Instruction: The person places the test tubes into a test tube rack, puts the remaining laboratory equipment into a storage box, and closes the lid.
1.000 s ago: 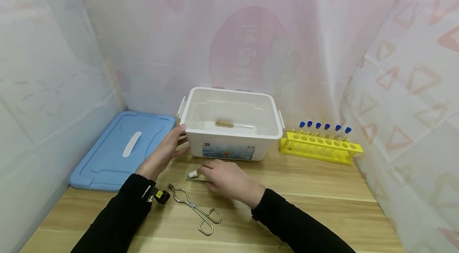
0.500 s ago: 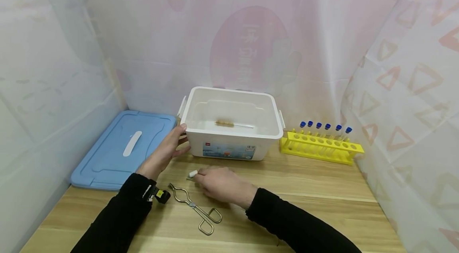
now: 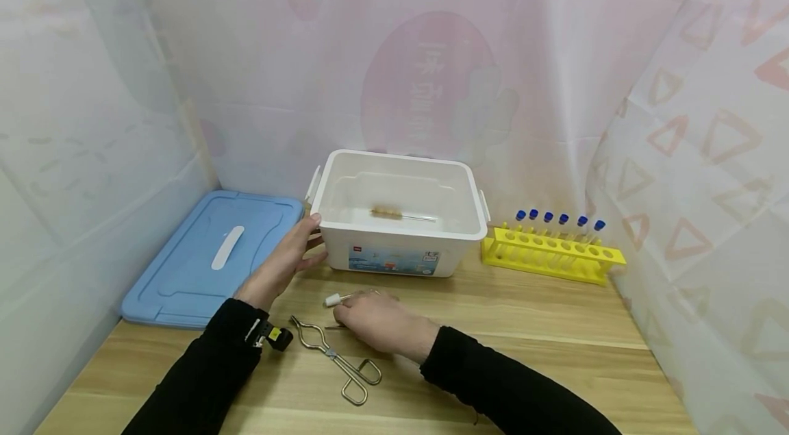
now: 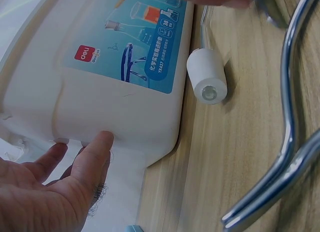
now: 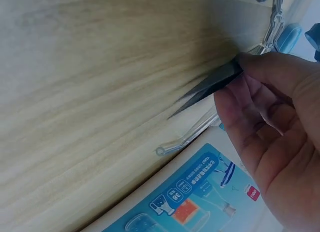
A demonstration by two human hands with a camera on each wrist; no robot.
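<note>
My right hand pinches dark pointed tweezers between thumb and fingers, low over the table; the tweezers' two prongs stand slightly apart. Just beyond that hand lies a bent glass tube with a white stopper on one end, partly hidden by the hand in the head view. Metal crucible tongs lie nearer to me, on the left. Fingers of my left hand touch the front left corner of a white plastic bin, mostly straight.
Inside the bin lies a test tube brush. A blue lid with a white handle lies flat at the left. On the right stands a yellow rack holding several blue-capped test tubes. Printed cloth surrounds the table.
My right hand has drawn back slightly toward me with the tweezers, apart from the glass tube, which shows more. The left hand stays at the bin.
</note>
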